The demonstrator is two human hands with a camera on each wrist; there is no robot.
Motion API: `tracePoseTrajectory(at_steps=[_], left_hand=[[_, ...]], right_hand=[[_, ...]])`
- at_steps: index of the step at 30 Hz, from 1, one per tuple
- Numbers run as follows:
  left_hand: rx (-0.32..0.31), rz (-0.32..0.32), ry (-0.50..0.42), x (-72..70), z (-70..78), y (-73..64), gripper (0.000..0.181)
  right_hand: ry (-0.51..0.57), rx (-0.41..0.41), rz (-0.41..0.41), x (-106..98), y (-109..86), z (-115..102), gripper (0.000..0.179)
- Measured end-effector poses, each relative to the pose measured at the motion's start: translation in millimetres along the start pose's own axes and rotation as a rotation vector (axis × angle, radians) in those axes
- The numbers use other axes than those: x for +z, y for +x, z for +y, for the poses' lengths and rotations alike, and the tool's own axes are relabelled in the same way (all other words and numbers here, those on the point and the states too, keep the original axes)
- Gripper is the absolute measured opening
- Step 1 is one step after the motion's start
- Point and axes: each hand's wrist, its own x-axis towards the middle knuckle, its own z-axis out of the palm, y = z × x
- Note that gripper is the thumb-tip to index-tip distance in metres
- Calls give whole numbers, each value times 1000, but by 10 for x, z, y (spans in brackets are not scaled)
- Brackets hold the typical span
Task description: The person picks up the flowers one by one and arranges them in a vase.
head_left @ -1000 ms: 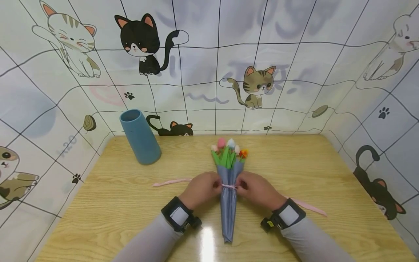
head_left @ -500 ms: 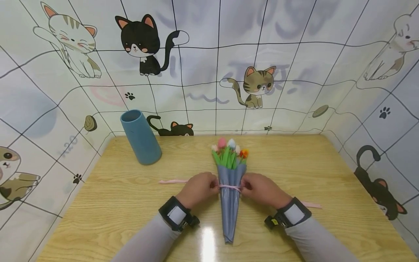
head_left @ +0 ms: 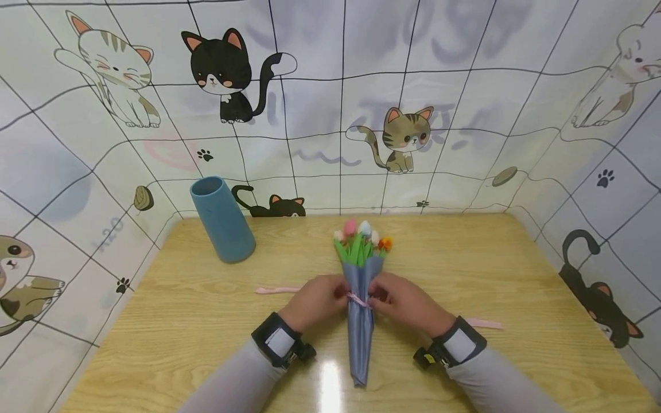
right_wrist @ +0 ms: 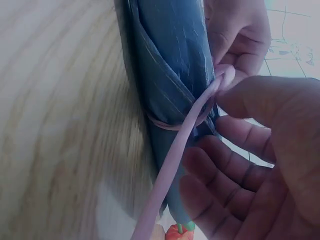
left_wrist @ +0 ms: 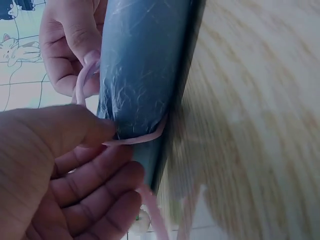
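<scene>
A bouquet of artificial tulips (head_left: 356, 246) in a grey-blue wrapper (head_left: 360, 344) lies on the table, blooms pointing away from me. A thin pink ribbon (head_left: 360, 300) goes round the wrapper's middle. On the bouquet's left side, my left hand (head_left: 320, 301) pinches the ribbon between thumb and index finger. My right hand (head_left: 408, 301) pinches it on the opposite side; a small ribbon loop (right_wrist: 227, 75) shows by its thumb in the right wrist view. One ribbon tail (head_left: 276, 290) runs out left behind the left hand, another strip (head_left: 484, 324) shows right of the right wrist.
A blue vase (head_left: 224, 221) stands upright at the table's back left. The wooden table (head_left: 170, 344) meets a cat-print tile-patterned backdrop (head_left: 310, 115) at the back and sides. Both wrists wear strapped cameras.
The hands spread slightly apart, then came back in toward the bouquet. The ribbon band has gone from level to slanted, and the visible tail on the left is shorter.
</scene>
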Motion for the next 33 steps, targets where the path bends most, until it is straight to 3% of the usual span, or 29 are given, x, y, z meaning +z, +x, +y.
tracePoseTrajectory(at_steps=[5, 11, 18, 23, 27, 33], left_hand=[[57, 13, 15, 26, 12, 14, 8], [100, 33, -27, 51, 32, 10, 8], [94, 77, -91, 69, 60, -2, 5], [88, 108, -171, 64, 75, -20, 9], [94, 102, -270, 39, 90, -38, 15], [113, 76, -358, 6, 96, -57, 21]], right_hand=[[-18, -32, 16, 40, 7, -11, 10], [-60, -124, 81, 111, 24, -9, 9], [47, -170, 58, 122, 10, -19, 10], [8, -162, 28, 90, -2, -23, 16], [-21, -116, 22, 45, -4, -28, 10], [53, -61, 34, -17, -11, -39, 12]])
